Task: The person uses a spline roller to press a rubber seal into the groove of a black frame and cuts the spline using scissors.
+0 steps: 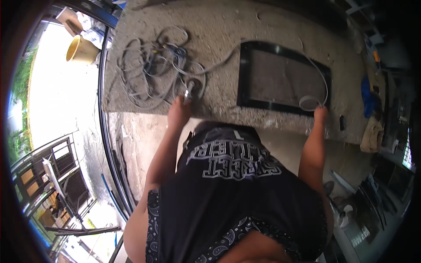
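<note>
My left hand (179,111) reaches onto a rough concrete slab (219,26) and grips a small metal cylinder (189,93) at the edge of a tangle of grey cables (149,65). My right hand (320,115) sits at the near right corner of a black rectangular frame (244,74) set into the slab. Its fingers pinch a thin grey wire (326,85) that runs from the tangle across the frame. A white ring-shaped roll (309,103) lies on the frame beside that hand. My black printed shirt hides the slab's front edge below.
A yellow bucket (81,49) stands beyond the slab's left end, past a dark curved rail (101,109). Blue cloth (367,94) and a tan bundle (372,133) lie at the slab's right end. Metal railings (52,175) show far below on the left.
</note>
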Demonstrator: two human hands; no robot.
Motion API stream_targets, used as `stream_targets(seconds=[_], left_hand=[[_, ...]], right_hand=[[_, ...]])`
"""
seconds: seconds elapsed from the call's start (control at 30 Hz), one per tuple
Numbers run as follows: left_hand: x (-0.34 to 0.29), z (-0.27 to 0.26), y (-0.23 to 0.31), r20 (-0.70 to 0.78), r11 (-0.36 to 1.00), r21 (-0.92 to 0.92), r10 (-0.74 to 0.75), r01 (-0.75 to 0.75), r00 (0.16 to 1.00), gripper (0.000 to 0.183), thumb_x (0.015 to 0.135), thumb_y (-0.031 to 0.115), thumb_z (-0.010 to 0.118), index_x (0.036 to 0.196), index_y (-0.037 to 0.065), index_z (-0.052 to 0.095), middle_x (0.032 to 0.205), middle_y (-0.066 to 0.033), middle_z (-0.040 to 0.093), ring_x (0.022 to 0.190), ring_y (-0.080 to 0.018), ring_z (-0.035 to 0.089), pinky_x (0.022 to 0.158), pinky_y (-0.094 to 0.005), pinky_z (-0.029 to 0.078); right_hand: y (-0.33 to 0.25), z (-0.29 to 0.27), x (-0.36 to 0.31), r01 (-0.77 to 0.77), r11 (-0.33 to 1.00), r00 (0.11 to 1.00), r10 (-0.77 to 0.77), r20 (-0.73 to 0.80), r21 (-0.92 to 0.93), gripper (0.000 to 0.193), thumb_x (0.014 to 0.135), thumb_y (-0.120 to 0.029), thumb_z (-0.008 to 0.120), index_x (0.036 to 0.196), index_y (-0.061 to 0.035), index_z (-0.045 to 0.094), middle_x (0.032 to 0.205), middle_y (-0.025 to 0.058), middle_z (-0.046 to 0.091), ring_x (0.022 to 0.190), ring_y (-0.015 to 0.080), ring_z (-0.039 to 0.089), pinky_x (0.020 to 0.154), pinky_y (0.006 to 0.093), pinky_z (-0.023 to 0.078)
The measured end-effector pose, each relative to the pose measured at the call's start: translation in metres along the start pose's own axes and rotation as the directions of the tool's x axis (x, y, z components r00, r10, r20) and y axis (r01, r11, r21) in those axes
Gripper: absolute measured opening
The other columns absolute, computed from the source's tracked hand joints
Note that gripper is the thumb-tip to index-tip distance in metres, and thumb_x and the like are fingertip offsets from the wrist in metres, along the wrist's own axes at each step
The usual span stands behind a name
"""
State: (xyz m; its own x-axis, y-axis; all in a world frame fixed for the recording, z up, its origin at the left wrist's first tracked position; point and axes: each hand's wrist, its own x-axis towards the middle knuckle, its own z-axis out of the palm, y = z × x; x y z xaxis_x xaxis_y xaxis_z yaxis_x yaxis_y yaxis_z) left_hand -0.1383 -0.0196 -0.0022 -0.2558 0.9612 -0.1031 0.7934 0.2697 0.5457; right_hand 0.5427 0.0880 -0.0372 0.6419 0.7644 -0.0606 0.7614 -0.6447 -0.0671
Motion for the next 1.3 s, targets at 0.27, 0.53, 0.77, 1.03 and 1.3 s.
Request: stream_targets(seconds=[0.27, 0.53, 0.77, 1.03, 1.3], left_hand=[[0.010, -0.014, 0.002, 0.173, 0.997, -0.043, -0.060, 0.069, 0.983, 0.038, 0.091, 0.040, 0.058, 0.105, 0.005, 0.051, 0.096, -0.0272, 0.065, 0.089, -0.0471, 0.063, 0.074, -0.0553, 0.050], [-0.010, -0.032, 0.001, 0.227, 0.990, -0.052, -0.119, 0.134, 0.967, 0.042, 0.092, 0.040, 0.058, 0.116, 0.006, 0.054, 0.107, -0.0254, 0.065, 0.100, -0.0439, 0.062, 0.084, -0.0525, 0.048], [0.003, 0.004, -0.013, 0.208, 0.999, -0.028, 0.020, -0.015, 0.978, 0.039, 0.092, 0.035, 0.058, 0.116, 0.005, 0.054, 0.101, -0.0253, 0.064, 0.091, -0.0461, 0.063, 0.077, -0.0541, 0.050], [0.012, -0.012, -0.022, 0.092, 0.972, -0.027, 0.235, -0.233, 0.968, 0.035, 0.088, 0.019, 0.064, 0.113, -0.002, 0.053, 0.105, -0.0267, 0.057, 0.104, -0.0473, 0.053, 0.085, -0.0539, 0.044], [0.059, -0.020, 0.011, 0.730, 0.855, 0.228, 0.167, -0.467, 0.663, 0.029, 0.081, 0.021, 0.062, 0.100, 0.000, 0.068, 0.100, -0.0199, 0.063, 0.094, -0.0349, 0.062, 0.080, -0.0486, 0.049]], right_hand=[[-0.275, -0.085, -0.081, 0.587, 0.601, 0.799, -0.321, -0.509, 0.542, 0.025, 0.088, -0.027, 0.061, 0.093, -0.0034, 0.069, 0.084, 0.0159, 0.070, 0.079, 0.0304, 0.069, 0.071, 0.0414, 0.052], [-0.523, -0.248, -0.384, 0.681, -0.493, -0.048, -0.768, -0.639, 0.542, 0.016, 0.084, -0.019, 0.061, 0.086, -0.0035, 0.063, 0.095, 0.0163, 0.070, 0.081, 0.0329, 0.069, 0.073, 0.0406, 0.055], [-0.535, -0.092, -0.256, 0.766, 0.454, 0.526, -0.849, -0.039, 0.454, 0.033, 0.080, -0.022, 0.074, 0.101, -0.0020, 0.059, 0.095, 0.0209, 0.067, 0.087, 0.0394, 0.066, 0.075, 0.0457, 0.053], [-0.243, -0.010, -0.228, 0.359, 0.423, 0.697, -0.714, 0.063, 0.832, 0.034, 0.093, -0.029, 0.066, 0.074, -0.0030, 0.056, 0.062, 0.0065, 0.054, 0.058, 0.0101, 0.045, 0.053, 0.0338, 0.039], [-0.195, -0.105, -0.313, 0.067, 0.269, 0.644, -0.747, 0.165, 0.961, 0.011, 0.090, -0.009, 0.067, 0.090, -0.0042, 0.056, 0.075, -0.0001, 0.051, 0.068, 0.0061, 0.045, 0.059, 0.0247, 0.037]])
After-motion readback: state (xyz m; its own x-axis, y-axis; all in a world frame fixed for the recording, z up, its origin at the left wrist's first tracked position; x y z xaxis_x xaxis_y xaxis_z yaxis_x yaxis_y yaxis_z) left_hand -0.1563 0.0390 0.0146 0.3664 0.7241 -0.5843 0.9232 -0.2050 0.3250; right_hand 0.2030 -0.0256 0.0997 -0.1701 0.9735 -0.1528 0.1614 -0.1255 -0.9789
